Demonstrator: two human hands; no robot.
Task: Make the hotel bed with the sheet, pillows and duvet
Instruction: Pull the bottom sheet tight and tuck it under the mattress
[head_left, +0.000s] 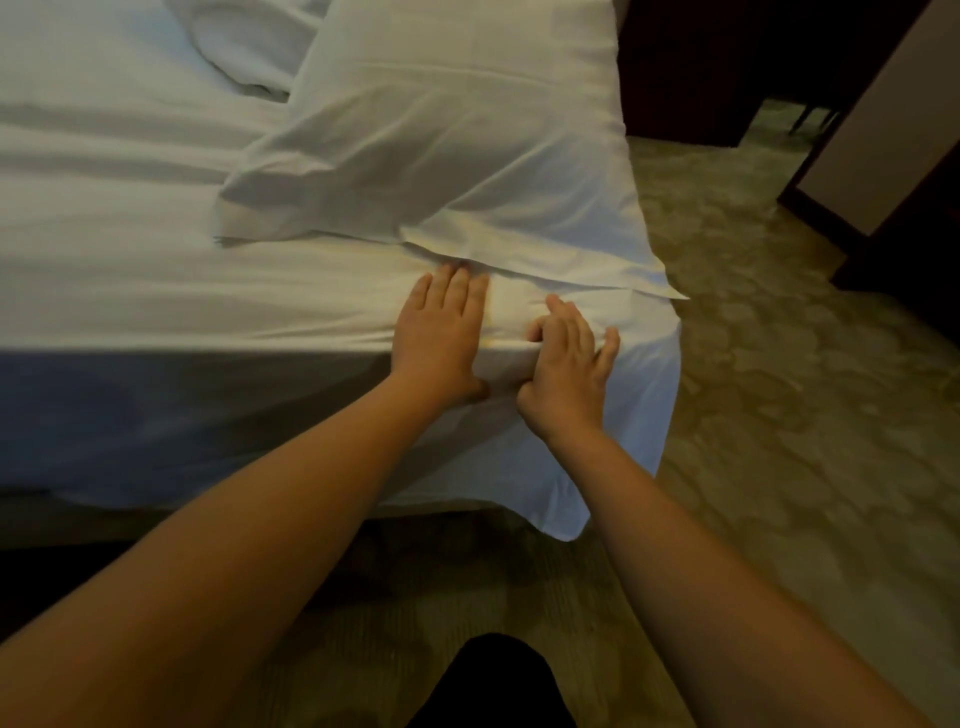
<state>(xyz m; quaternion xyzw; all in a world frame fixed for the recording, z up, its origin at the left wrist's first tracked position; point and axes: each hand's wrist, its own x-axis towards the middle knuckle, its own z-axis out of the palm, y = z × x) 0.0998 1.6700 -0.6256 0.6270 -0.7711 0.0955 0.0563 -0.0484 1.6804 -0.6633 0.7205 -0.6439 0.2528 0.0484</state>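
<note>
both my bare arms reach forward and down, nearly straight, the hands close side by side. my left hand (439, 332) lies flat, palm down, fingers straight and pressed together, thumb tucked in toward the other hand. my right hand (563, 374) is palm down too, fingers spread and straight, little finger splayed outward, thumb bent along its inner side.

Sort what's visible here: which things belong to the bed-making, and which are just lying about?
Part of the job: sheet, with both hands on it; pillow at the bed corner; crumpled white bedding behind it; left hand; right hand.
Just there: patterned carpet; dark wooden furniture.
</note>
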